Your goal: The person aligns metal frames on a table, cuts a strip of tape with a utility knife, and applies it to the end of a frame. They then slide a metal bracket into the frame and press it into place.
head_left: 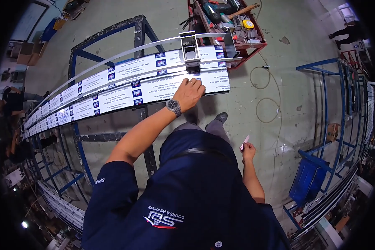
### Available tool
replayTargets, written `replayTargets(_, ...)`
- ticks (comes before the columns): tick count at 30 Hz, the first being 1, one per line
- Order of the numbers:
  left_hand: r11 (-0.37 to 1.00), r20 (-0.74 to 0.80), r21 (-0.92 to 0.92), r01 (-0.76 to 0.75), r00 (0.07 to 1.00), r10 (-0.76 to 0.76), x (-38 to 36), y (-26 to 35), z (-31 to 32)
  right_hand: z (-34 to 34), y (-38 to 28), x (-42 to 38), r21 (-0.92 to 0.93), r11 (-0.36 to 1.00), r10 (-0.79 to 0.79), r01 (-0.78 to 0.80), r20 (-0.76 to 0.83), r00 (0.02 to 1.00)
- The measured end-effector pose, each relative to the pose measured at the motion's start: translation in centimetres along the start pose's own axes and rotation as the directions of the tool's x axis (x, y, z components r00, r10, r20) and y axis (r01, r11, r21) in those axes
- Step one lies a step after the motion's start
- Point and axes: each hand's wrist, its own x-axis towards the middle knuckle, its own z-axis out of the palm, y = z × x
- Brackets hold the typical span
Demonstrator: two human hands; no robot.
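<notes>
My left hand (189, 93), below a wrist with a metal watch (173, 107), has its fingers bent together at the near edge of a long profile (154, 89) wrapped in printed white film. Just beyond the fingertips, a metal bracket (190, 50) sits across the profile. What the fingertips grip, if anything, is hidden. Lower right, away from the profile, my right hand (248, 152) pinches a small white and pink item (245, 142) over the floor.
Blue steel frames (139, 37) carry the profile. Beyond its right end stands a red tool cart (254, 46) with a drill and tape measure. A thin hose (280, 116) loops on the floor. Another blue rack (326, 96) is at right. People (12, 100) are at far left.
</notes>
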Motion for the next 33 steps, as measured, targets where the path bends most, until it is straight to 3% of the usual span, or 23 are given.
replayTargets(2, 0.995, 0.051, 0.076, -0.07, 0.997, 0.066, -0.1, 0.3, 0.1, 0.4, 0.3, -0.5, -0.004, 1.0, -0.009, 0.009, 0.041, 0.999)
replayTargets(6, 0.995, 0.047, 0.072, -0.065, 0.997, 0.062, 0.6, 0.3, 0.7, 1.6, -1.1, -1.5, -0.024, 0.999, -0.036, 0.037, 0.042, 0.998)
replayTargets(8, 0.996, 0.013, 0.05, -0.074, 0.997, 0.073, 0.4, 0.1, 0.8, 2.7, -2.6, -1.8, -0.101, 0.97, -0.21, 0.22, 0.104, 0.972)
replayTargets(9, 0.998, -0.021, 0.032, -0.048, 0.999, 0.049, 0.3, 0.1, 0.9, 3.6, -4.1, -2.3, -0.1, 0.972, -0.204, 0.214, 0.097, 0.974)
replayTargets(11, 1.0, -0.02, -0.025, -0.001, 1.0, 0.0, -0.1, 0.1, 0.9, 6.2, -9.2, -4.9, -0.034, 0.93, -0.354, 0.367, 0.193, 0.915)
replayTargets(14, 0.998, -0.026, -0.059, 0.03, 0.999, -0.032, -0.2, 0.3, -0.1, 10.2, -16.9, -9.3, -0.066, 0.915, -0.379, 0.399, 0.203, 0.903)
replayTargets(17, 1.0, 0.022, -0.012, -0.006, 1.0, 0.006, -0.2, 0.0, 0.4, 13.5, -20.9, -11.1, -0.072, 0.85, -0.488, 0.521, 0.263, 0.832)
replayTargets(19, 0.999, 0.028, 0.018, -0.034, 0.999, 0.034, -0.1, -0.1, 0.6, 15.3, -22.1, -11.3, -0.213, 0.624, -0.695, 0.752, 0.289, 0.658)
replayTargets(24, 0.998, -0.035, 0.028, -0.057, 0.998, 0.058, 0.2, -0.2, 1.0, 19.5, -23.8, -12.4, -0.126, 0.665, -0.672, 0.736, 0.329, 0.663)
replayTargets(27, 1.0, 0.083, -0.002, -0.029, 0.996, 0.029, 0.1, -0.2, 0.8, 21.2, -24.2, -12.7, -0.185, 0.609, -0.682, 0.772, 0.375, 0.628)
replayTargets(33, 0.998, 0.056, -0.048, -0.029, 0.998, 0.032, 0.2, -0.4, 0.8, 22.4, -23.3, -11.9, -0.167, 0.547, -0.734, 0.82, 0.375, 0.566)
